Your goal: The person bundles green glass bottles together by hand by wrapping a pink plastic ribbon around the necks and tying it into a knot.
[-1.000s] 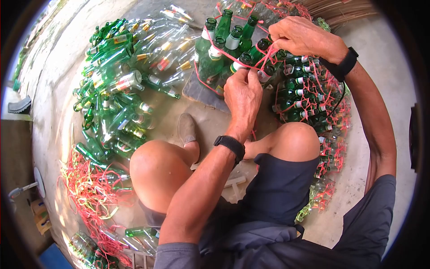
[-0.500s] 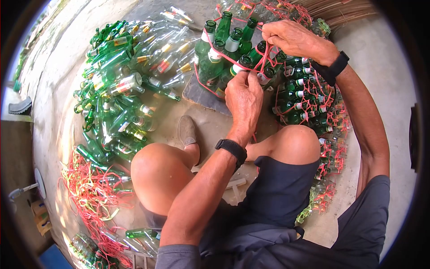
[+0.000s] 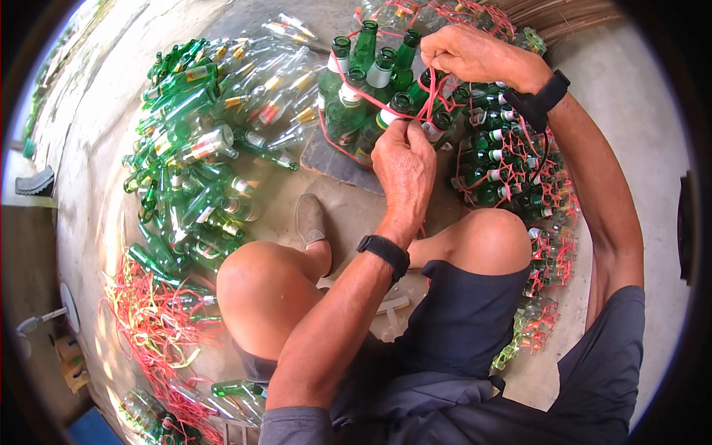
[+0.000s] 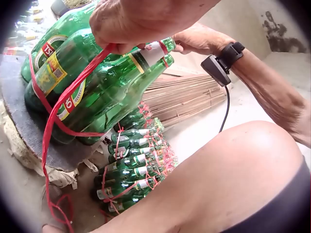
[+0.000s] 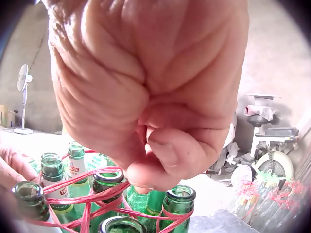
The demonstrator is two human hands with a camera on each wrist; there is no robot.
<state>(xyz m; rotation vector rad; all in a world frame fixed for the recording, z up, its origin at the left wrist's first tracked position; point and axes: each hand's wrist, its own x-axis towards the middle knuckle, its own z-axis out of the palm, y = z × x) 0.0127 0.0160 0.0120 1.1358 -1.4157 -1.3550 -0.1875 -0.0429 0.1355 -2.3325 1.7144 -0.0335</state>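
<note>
Green bottles (image 3: 346,111) stand upright in a cluster on a dark board (image 3: 343,165), with pink twine (image 3: 374,99) running round their necks and lower down round their bodies. At the near side of the cluster the left hand (image 3: 404,159) pinches the twine between thumb and fingers. In the left wrist view a pink strand (image 4: 73,87) hangs from that hand (image 4: 146,22). Above the right-hand bottles, the right hand (image 3: 486,55) holds twine drawn up from the necks. Its fingers curl closely together in the right wrist view, the hand (image 5: 150,92) just over the bottle mouths.
Loose green bottles (image 3: 174,163) and clear bottles (image 3: 278,81) lie heaped at the left. Tied bottle bundles (image 3: 493,156) line the right side. A tangle of pink twine (image 3: 152,319) lies at lower left. The person's knees (image 3: 267,285) are close below the hands.
The right hand has moved left over the cluster, drawing the twine with it. The left hand has stayed nearly still, holding its twine. The bottles appear slightly shifted left in view.
</note>
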